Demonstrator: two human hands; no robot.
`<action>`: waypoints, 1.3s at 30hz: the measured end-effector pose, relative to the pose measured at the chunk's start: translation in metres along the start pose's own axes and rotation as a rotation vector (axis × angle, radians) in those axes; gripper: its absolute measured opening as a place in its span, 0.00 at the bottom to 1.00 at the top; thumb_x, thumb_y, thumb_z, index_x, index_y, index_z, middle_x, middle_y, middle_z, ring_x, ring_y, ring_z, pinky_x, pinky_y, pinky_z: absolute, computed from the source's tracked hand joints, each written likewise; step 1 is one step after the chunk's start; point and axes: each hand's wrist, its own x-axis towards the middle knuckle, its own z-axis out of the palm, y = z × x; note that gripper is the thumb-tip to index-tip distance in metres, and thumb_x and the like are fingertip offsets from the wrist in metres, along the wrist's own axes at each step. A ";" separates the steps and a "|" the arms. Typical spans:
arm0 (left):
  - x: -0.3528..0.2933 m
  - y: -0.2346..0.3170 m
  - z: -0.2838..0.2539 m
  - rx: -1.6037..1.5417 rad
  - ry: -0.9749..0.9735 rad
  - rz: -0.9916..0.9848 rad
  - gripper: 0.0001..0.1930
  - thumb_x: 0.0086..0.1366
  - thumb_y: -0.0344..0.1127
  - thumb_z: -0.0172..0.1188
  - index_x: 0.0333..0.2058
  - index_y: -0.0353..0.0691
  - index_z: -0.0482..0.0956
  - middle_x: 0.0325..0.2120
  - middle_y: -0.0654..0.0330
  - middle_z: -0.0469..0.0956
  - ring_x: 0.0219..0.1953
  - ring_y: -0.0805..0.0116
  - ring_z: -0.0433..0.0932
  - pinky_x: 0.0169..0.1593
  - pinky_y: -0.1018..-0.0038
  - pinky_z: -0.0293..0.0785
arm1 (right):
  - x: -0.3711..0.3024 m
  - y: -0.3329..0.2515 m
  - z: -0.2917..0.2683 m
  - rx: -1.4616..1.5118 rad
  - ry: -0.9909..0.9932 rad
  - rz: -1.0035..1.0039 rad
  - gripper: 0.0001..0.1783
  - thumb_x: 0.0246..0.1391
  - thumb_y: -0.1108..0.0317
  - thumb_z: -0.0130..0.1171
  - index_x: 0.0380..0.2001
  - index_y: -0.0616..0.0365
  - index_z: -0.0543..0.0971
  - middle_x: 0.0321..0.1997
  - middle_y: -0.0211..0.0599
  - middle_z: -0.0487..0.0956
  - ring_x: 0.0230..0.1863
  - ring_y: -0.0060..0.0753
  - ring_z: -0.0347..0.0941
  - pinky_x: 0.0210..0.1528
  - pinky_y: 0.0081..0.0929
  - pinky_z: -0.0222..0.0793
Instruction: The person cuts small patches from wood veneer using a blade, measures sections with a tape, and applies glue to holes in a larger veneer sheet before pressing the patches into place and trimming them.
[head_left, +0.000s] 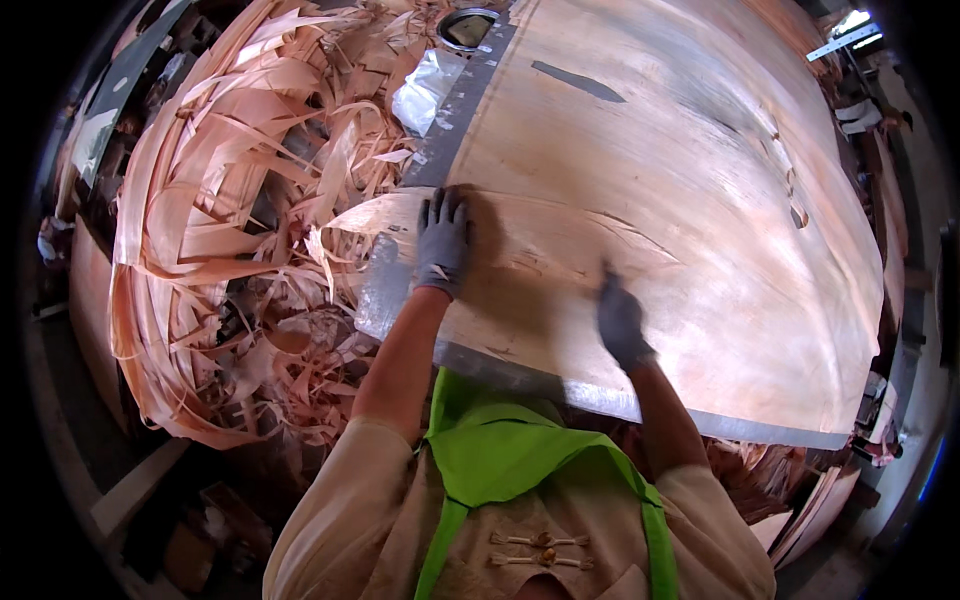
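Note:
A large, thin sheet of pale wood veneer [740,330] lies in front of me on a surface with a grey edge [500,372]. My left hand [445,243], in a dark grey glove, presses flat near the sheet's left side with its fingers stretched out. Under it, a piece of veneer [372,214] with a ragged end sticks out to the left, past the grey border. My right hand [622,322], also gloved, is curled over the sheet further right. A dark, narrow tip points away from it, blurred; whether it is a finger or a tool I cannot make out.
A big heap of curled veneer strips [190,210] piles up on the left. By the far left edge lie a crumpled white plastic piece [428,90] and a round metal-rimmed container [468,30]. Cracks and a dark slit [578,80] mark the sheet.

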 end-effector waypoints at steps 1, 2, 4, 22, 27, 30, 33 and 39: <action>0.004 0.002 -0.002 -0.034 -0.028 -0.015 0.23 0.62 0.40 0.46 0.55 0.39 0.65 0.62 0.54 0.55 0.64 0.56 0.52 0.65 0.57 0.45 | 0.016 -0.030 0.022 0.003 0.057 -0.188 0.19 0.60 0.63 0.41 0.52 0.58 0.68 0.22 0.51 0.76 0.24 0.55 0.74 0.26 0.48 0.68; 0.004 -0.002 0.006 -0.037 -0.001 -0.036 0.27 0.62 0.40 0.47 0.59 0.40 0.59 0.61 0.52 0.55 0.64 0.54 0.52 0.65 0.58 0.46 | 0.037 -0.066 0.040 -0.022 -0.067 -0.098 0.17 0.58 0.62 0.43 0.47 0.59 0.71 0.22 0.50 0.76 0.24 0.54 0.74 0.28 0.51 0.68; 0.007 -0.002 0.006 -0.153 0.060 -0.056 0.28 0.61 0.41 0.46 0.60 0.41 0.57 0.62 0.51 0.54 0.64 0.53 0.51 0.65 0.58 0.45 | 0.072 -0.124 0.055 -0.039 -0.123 -0.121 0.15 0.56 0.63 0.44 0.40 0.60 0.72 0.25 0.51 0.78 0.27 0.52 0.76 0.30 0.49 0.70; -0.004 0.029 -0.003 -0.172 0.010 0.087 0.29 0.61 0.43 0.48 0.59 0.38 0.58 0.61 0.52 0.56 0.65 0.56 0.52 0.65 0.57 0.43 | 0.057 -0.117 0.067 -0.409 -0.214 -0.260 0.11 0.49 0.69 0.46 0.36 0.60 0.73 0.26 0.45 0.79 0.26 0.44 0.78 0.21 0.44 0.70; -0.012 0.037 -0.005 -0.195 -0.022 0.185 0.31 0.52 0.34 0.54 0.58 0.46 0.62 0.58 0.53 0.61 0.62 0.54 0.56 0.64 0.58 0.48 | 0.053 -0.066 0.046 -0.414 -0.231 -0.417 0.10 0.50 0.69 0.46 0.36 0.58 0.73 0.26 0.43 0.79 0.26 0.43 0.78 0.20 0.41 0.70; -0.013 0.037 -0.002 -0.102 -0.034 0.195 0.30 0.49 0.32 0.53 0.56 0.50 0.67 0.58 0.53 0.61 0.61 0.53 0.57 0.64 0.57 0.49 | 0.056 -0.026 0.020 -0.388 -0.260 -0.525 0.09 0.49 0.69 0.48 0.32 0.57 0.75 0.24 0.42 0.79 0.26 0.43 0.77 0.20 0.41 0.69; -0.012 0.037 -0.001 -0.142 -0.052 0.190 0.27 0.50 0.31 0.52 0.53 0.48 0.70 0.58 0.52 0.60 0.61 0.52 0.56 0.64 0.56 0.49 | 0.068 0.011 -0.007 -0.512 -0.350 -0.631 0.10 0.49 0.68 0.48 0.34 0.61 0.73 0.22 0.42 0.78 0.23 0.43 0.77 0.19 0.41 0.69; -0.010 0.039 -0.002 -0.149 -0.049 0.204 0.27 0.50 0.32 0.51 0.53 0.49 0.69 0.58 0.52 0.60 0.61 0.52 0.56 0.63 0.55 0.51 | 0.124 0.082 -0.065 -0.668 -0.653 -0.659 0.09 0.51 0.67 0.48 0.36 0.56 0.73 0.21 0.40 0.78 0.23 0.40 0.77 0.19 0.40 0.67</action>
